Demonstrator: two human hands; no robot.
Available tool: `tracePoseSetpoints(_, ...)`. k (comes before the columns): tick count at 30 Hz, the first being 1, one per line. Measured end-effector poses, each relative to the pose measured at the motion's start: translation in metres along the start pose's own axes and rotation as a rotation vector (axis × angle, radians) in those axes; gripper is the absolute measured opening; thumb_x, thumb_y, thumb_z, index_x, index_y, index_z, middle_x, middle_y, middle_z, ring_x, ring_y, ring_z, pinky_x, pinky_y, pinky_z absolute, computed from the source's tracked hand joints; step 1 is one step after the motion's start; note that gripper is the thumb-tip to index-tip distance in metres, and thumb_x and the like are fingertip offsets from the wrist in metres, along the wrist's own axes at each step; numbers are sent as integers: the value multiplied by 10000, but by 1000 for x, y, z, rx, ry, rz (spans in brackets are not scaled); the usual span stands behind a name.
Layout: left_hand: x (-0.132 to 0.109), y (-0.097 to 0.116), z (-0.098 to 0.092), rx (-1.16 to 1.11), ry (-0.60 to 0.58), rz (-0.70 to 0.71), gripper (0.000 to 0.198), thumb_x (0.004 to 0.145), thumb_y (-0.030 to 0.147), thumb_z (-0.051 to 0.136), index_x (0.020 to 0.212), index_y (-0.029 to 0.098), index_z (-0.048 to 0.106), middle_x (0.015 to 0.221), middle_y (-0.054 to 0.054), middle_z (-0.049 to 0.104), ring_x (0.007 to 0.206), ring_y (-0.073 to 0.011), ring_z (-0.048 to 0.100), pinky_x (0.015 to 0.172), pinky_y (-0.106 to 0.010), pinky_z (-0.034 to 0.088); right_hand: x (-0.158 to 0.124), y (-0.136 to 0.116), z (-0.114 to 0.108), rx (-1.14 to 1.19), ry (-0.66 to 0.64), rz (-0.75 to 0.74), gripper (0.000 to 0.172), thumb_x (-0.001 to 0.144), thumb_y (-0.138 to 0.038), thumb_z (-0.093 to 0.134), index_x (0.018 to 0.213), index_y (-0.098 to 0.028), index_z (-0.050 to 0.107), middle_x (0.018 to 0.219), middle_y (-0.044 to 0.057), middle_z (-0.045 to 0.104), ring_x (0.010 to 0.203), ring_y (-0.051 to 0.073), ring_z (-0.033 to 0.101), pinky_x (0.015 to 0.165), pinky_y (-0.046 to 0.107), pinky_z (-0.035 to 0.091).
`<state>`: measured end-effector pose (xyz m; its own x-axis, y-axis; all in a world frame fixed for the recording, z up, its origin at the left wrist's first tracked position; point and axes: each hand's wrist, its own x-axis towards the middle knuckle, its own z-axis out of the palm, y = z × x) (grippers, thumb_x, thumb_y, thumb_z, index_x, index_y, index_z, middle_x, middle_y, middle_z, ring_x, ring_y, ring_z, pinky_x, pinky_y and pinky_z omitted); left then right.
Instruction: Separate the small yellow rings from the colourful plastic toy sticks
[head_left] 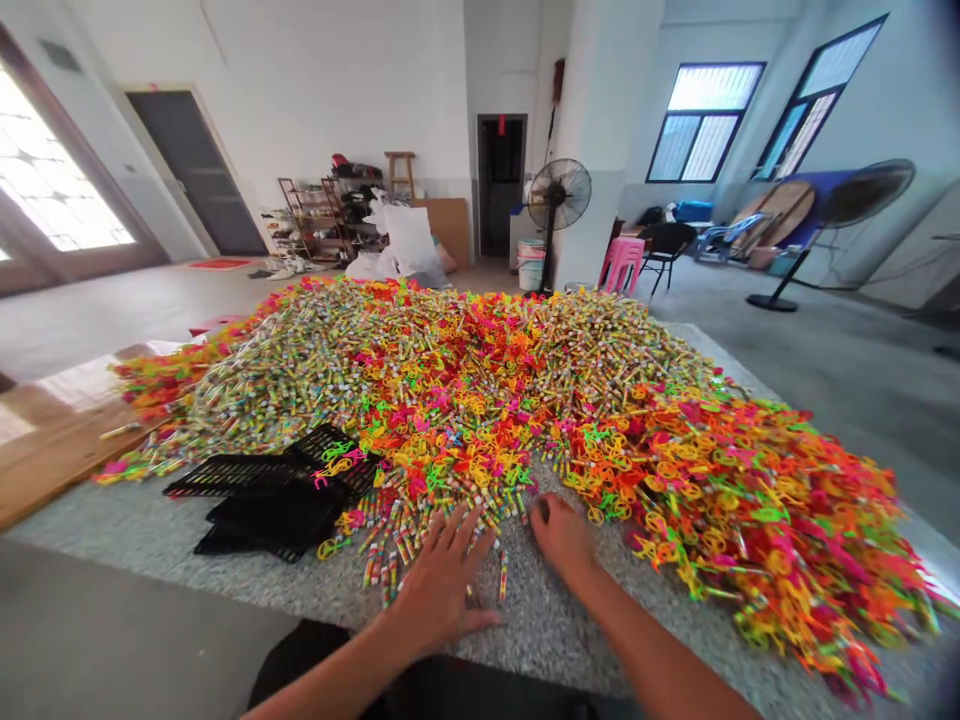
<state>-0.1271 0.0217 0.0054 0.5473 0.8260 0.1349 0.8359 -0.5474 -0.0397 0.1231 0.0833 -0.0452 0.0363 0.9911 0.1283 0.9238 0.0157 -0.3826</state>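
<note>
My left hand (441,575) lies palm down with fingers spread over small printed tubes (386,560) near the front of the speckled stone table (540,625). To its right, my right hand (564,538) rests on the tabletop with its fingers curled in; what they hold, if anything, is hidden. Just ahead of both hands is a heap of brightly coloured plastic pieces (450,440), orange, yellow, pink and green, mixed with more tubes. Black slotted trays (274,510) lie stacked askew left of my left hand, a few coloured pieces on top.
Tubes are heaped at the back left (277,370) and back right (615,340). A large pile of coloured pieces (780,500) covers the table's right side. A wooden board (52,440) adjoins the left. Beyond stand fans (559,195), white sacks (409,240) and pink stools (624,262).
</note>
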Motion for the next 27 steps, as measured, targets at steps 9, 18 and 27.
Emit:
tracePoseSetpoints(9, 20, -4, 10, -9, -8, -110, 783, 906, 662, 507, 1592, 317, 357, 1682, -101, 239, 1568, -369, 114, 1258, -610, 116, 0, -54, -3, -3, -135, -5, 408, 1035, -358, 444, 1340, -113, 561, 1288, 202, 638, 1072, 272, 671, 864, 338, 460)
tracePoseSetpoints(18, 71, -16, 12, -7, -19, -248, 648, 968, 544, 455, 1567, 300, 400, 1674, -76, 271, 1577, -336, 72, 1268, -582, 65, 29, -52, -12, 72, -291, 111, 444, 1039, -382, 422, 1263, -56, 623, 1198, 214, 687, 1103, 261, 661, 879, 320, 447)
tracePoseSetpoints(27, 89, -15, 8, -91, 255, -243, 476, 960, 359, 500, 1407, 214, 580, 1567, -111, 441, 1507, -294, 294, 1251, -481, 237, -18, -18, -23, 19, -267, 77, 345, 903, -371, 594, 1105, -109, 693, 1048, 197, 740, 974, 281, 703, 791, 320, 456)
